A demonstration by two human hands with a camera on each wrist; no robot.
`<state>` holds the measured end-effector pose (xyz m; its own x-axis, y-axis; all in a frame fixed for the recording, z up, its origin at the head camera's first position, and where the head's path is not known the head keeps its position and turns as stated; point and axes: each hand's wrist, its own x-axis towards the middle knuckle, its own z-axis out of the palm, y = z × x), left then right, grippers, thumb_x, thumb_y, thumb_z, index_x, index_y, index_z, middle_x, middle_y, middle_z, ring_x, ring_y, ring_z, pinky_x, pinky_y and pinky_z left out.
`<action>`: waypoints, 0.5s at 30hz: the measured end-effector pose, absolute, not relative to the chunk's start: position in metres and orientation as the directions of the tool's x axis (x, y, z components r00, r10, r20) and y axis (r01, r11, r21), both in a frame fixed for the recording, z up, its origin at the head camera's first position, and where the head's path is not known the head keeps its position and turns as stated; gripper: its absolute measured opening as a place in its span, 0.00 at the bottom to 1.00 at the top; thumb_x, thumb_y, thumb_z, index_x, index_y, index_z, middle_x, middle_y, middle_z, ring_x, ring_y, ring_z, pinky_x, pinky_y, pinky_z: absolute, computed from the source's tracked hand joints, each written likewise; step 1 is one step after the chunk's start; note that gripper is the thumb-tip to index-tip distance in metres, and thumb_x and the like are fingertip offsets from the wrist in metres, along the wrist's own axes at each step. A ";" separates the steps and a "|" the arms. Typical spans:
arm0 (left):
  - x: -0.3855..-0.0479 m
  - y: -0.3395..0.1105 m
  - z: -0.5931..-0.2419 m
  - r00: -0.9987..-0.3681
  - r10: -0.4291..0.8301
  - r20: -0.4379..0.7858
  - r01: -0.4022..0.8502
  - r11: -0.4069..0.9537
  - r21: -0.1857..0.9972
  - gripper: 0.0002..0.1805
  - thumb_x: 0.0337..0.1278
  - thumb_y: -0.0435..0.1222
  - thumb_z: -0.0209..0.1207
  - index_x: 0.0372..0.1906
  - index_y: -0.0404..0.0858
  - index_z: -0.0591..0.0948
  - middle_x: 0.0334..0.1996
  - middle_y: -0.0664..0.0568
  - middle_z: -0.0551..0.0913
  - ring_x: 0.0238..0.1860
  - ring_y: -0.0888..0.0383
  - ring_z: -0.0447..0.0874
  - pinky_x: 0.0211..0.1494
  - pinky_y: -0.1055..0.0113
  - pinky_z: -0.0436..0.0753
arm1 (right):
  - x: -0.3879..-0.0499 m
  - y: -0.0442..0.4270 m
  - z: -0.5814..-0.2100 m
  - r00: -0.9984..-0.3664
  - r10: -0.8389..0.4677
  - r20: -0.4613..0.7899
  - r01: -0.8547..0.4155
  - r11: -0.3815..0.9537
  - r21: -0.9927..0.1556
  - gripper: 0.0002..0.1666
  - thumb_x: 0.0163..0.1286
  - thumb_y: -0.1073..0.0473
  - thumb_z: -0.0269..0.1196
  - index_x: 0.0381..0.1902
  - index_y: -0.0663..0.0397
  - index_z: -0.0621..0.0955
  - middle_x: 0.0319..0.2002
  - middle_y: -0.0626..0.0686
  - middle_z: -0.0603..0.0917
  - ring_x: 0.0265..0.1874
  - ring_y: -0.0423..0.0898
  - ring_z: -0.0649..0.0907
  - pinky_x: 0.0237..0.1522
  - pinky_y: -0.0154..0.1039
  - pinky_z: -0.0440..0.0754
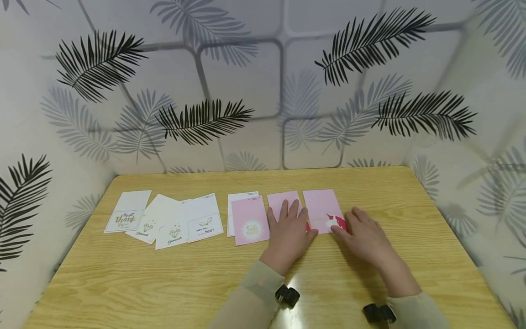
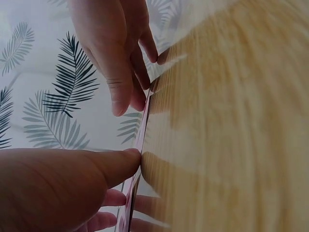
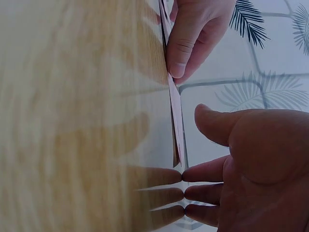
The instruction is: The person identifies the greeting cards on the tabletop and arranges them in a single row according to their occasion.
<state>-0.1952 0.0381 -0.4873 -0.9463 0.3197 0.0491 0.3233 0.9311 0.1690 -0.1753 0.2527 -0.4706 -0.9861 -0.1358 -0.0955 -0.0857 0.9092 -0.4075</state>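
Observation:
My left hand (image 1: 289,235) lies over a pink card (image 1: 279,197), fingers spread, the thumb pointing toward the card on its right. That rightmost pink card (image 1: 322,205) carries a red-and-white unicorn picture (image 1: 337,221) at its lower right corner. Beside this corner is my right hand (image 1: 365,235). In the right wrist view its straight fingertips (image 3: 203,193) touch the table by the card's end, while its thumb (image 3: 212,125) stays raised. The left wrist view has my left thumb (image 2: 118,166) at the card edge. Part of the card under my left hand is hidden.
Left of my left hand, a pink card with a round white emblem (image 1: 248,212) overlaps a white card (image 1: 242,195). Farther left lie several white cards, among them a "Thank you" card (image 1: 128,212) and a "heart" card (image 1: 204,217). A leaf-patterned backdrop (image 1: 246,91) borders the wooden table (image 1: 164,288).

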 end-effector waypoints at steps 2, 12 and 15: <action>-0.196 0.039 -0.489 -0.947 0.317 0.041 0.320 0.932 0.170 0.35 0.78 0.60 0.62 0.79 0.47 0.78 0.84 0.48 0.68 0.86 0.42 0.58 0.80 0.26 0.56 | -0.175 0.253 -0.469 -0.986 -0.134 -0.096 -0.084 0.908 -0.411 0.46 0.84 0.42 0.62 0.76 0.79 0.70 0.78 0.81 0.63 0.78 0.79 0.63 0.75 0.78 0.59; -0.195 0.041 -0.487 -0.945 0.321 0.063 0.327 0.925 0.192 0.32 0.77 0.57 0.64 0.76 0.45 0.81 0.81 0.46 0.71 0.85 0.40 0.60 0.79 0.24 0.57 | -0.175 0.251 -0.462 -0.988 -0.122 -0.098 -0.071 0.907 -0.416 0.41 0.84 0.46 0.63 0.75 0.77 0.73 0.77 0.80 0.66 0.76 0.80 0.66 0.73 0.78 0.64; -0.195 0.041 -0.489 -0.945 0.320 0.070 0.327 0.926 0.186 0.32 0.77 0.58 0.64 0.76 0.45 0.81 0.81 0.47 0.72 0.84 0.40 0.62 0.79 0.24 0.57 | -0.175 0.251 -0.461 -0.988 -0.126 -0.092 -0.077 0.906 -0.416 0.39 0.83 0.47 0.63 0.75 0.76 0.74 0.77 0.80 0.67 0.76 0.79 0.66 0.73 0.77 0.64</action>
